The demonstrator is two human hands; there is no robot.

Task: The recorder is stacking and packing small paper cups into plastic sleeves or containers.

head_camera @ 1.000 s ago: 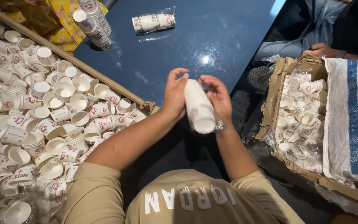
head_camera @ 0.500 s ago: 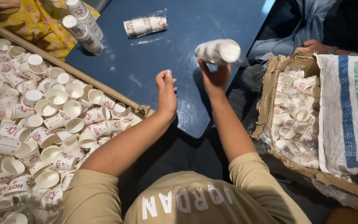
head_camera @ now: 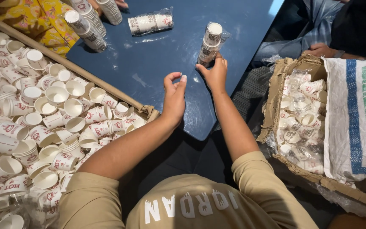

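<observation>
View from above of a dark blue bench. Left: a long cardboard tray heaped with loose white paper cups with red print, too many to count. Far edge: two unwrapped stacks of paper cups leaning side by side, a third stack behind them, and one plastic-wrapped sleeve lying flat. Right: a torn cardboard box of bagged cups beside a white woven sack with blue stripe; another person's hand rests beyond it. The right hand grips the base of one upright plastic-wrapped stack of white paper cups, standing on the bench. The left hand hovers nearby, fingers loosely curled, holding nothing.
</observation>
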